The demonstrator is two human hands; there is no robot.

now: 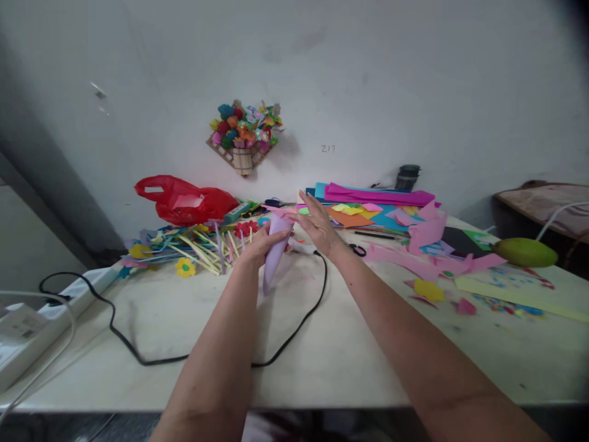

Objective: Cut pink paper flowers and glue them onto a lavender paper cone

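Observation:
A lilac paper cone [276,248], its tip pointing down, is held above the table in my left hand [258,247], whose fingers wrap round its side. Pink paper [281,211] shows at the cone's wide upper end. My right hand [318,226] is open, fingers stretched, just right of that end; some fingertips reach the pink paper, though I cannot tell whether they touch it. Beyond and below the hands, a white tool with a black cord [301,247] is partly hidden. Scissors with dark handles [357,250] lie beside my right wrist.
Paper strips [207,248] and a yellow paper flower [185,267] lie left, near a red plastic bag [184,201]. Coloured sheets [377,195], pink scraps [427,233] and a green fruit [524,252] are right. A power strip [87,294] stands left. Paper flowers [246,132] hang on the wall.

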